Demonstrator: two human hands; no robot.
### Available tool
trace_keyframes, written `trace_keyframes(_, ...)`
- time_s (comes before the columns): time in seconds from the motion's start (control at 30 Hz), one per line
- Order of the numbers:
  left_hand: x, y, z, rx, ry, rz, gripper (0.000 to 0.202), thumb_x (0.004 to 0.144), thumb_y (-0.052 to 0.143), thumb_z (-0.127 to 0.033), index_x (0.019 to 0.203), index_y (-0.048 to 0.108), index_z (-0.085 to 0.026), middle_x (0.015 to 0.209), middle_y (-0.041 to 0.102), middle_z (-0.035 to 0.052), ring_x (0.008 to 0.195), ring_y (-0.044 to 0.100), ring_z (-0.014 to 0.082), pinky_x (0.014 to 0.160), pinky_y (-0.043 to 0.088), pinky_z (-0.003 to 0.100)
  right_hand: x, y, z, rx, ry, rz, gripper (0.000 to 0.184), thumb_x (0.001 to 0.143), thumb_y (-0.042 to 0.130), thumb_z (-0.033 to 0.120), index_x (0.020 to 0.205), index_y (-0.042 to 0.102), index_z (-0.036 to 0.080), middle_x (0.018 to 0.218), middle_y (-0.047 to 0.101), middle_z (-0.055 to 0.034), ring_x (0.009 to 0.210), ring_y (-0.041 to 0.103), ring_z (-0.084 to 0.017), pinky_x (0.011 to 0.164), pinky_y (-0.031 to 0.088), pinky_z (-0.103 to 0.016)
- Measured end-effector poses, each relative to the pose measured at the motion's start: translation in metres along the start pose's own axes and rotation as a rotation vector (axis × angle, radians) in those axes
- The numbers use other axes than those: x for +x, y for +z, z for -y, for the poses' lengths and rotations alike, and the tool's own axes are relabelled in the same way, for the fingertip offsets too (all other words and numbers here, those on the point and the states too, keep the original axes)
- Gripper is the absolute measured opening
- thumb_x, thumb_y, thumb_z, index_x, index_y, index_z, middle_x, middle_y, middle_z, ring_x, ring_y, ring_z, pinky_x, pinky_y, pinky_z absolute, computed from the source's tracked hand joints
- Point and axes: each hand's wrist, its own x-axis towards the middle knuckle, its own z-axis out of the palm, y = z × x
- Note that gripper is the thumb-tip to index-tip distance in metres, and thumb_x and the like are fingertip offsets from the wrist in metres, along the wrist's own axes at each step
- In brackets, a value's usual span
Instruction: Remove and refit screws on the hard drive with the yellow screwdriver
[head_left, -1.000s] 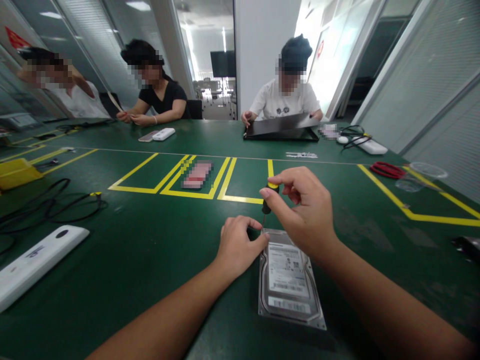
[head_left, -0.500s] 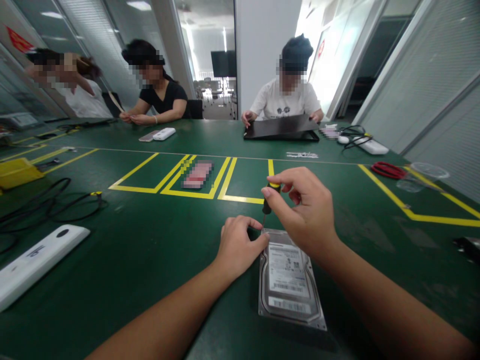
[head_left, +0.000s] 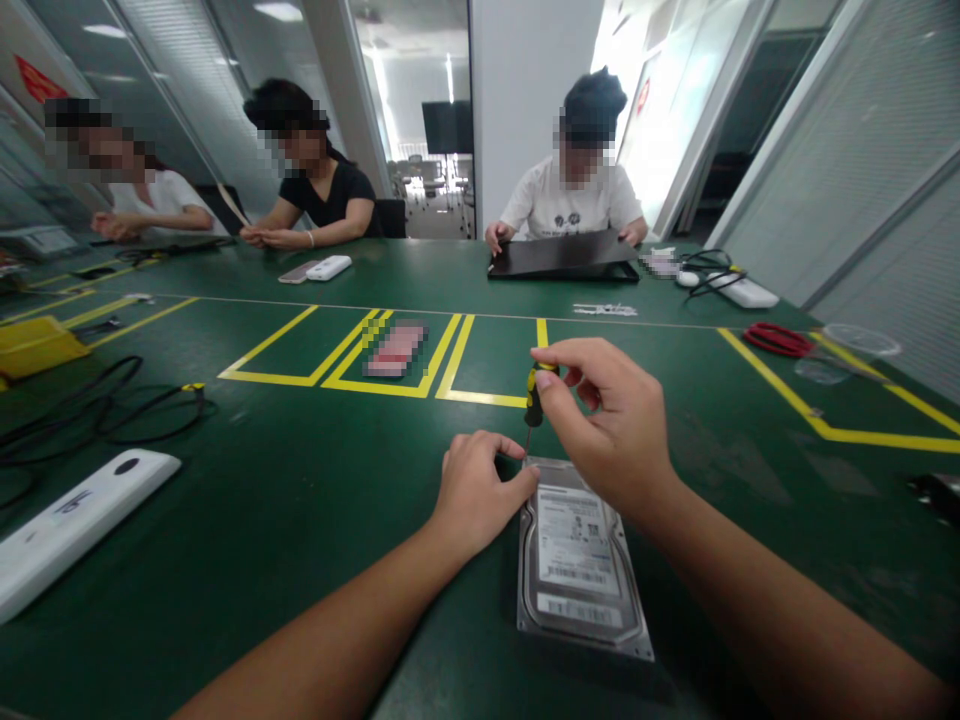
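A silver hard drive [head_left: 574, 560] with a white printed label lies flat on the green table. My right hand [head_left: 611, 415] pinches the black-and-yellow handle of a screwdriver [head_left: 533, 400] between thumb and fingers. The screwdriver stands nearly upright, its thin shaft reaching down to the drive's far left corner. At that corner is my left hand [head_left: 480, 490], its thumb on the drive's edge and its index finger close to the screwdriver tip. The fingers hide the exact spot where the tip meets the drive.
A white power bank-like device [head_left: 82, 530] lies at left, near black cables [head_left: 135, 410]. Beyond, a pink phone-shaped object [head_left: 397, 350] rests inside yellow tape marks. A red cable coil [head_left: 776, 340] is at right. Three people sit across the table; one holds a dark panel [head_left: 562, 256].
The screwdriver handle has turned, showing more yellow, and my right fingers have shifted slightly on it. My left hand and the drive stay put. The person at far left has lowered their arms.
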Motion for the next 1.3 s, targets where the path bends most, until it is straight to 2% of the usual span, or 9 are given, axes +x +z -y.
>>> trace_keyframes(0.2,-0.0004,-0.0005,-0.0016,-0.007,-0.004,0.004,0.017,0.075,0.072,-0.031,0.088,0.069,-0.021,0.096,0.07,0.0023,0.099,0.057,0.0259,0.087,0.043,0.038,0.0,-0.0001,-0.0018,0.007,-0.013,-0.012,0.012,0.087,0.062,0.016,0.097,0.068,0.015,0.091,0.066,-0.0018,0.079,0.057,-0.013,0.075,0.047,-0.03)
trace_keyframes(1.03,0.0002,0.0004,-0.0002,-0.008,-0.004,0.001,0.016,0.075,0.072,-0.031,0.087,0.069,-0.021,0.095,0.07,0.0017,0.097,0.057,0.026,0.086,0.043,0.039,-0.0009,0.0004,-0.0017,0.003,0.024,-0.009,0.009,0.086,0.065,0.018,0.094,0.065,0.017,0.088,0.06,-0.0005,0.076,0.053,-0.013,0.069,0.046,-0.028)
trace_keyframes(1.13,0.0,0.0008,0.0,-0.003,-0.009,0.001,0.016,0.075,0.071,-0.031,0.088,0.069,-0.021,0.095,0.07,0.0018,0.097,0.056,0.0261,0.087,0.043,0.039,-0.0028,0.0017,-0.0029,0.018,0.052,-0.012,0.014,0.086,0.064,0.02,0.1,0.065,0.018,0.09,0.06,-0.0006,0.075,0.052,-0.012,0.069,0.046,-0.029)
trace_keyframes(1.3,-0.0003,0.0009,-0.0004,-0.007,-0.004,-0.006,0.016,0.074,0.073,-0.031,0.086,0.067,-0.022,0.094,0.069,0.0016,0.097,0.057,0.026,0.086,0.042,0.038,-0.0062,0.0052,-0.0049,0.081,0.14,0.007,0.033,0.083,0.066,0.023,0.115,0.058,0.018,0.094,0.059,-0.0017,0.076,0.053,-0.013,0.067,0.046,-0.029)
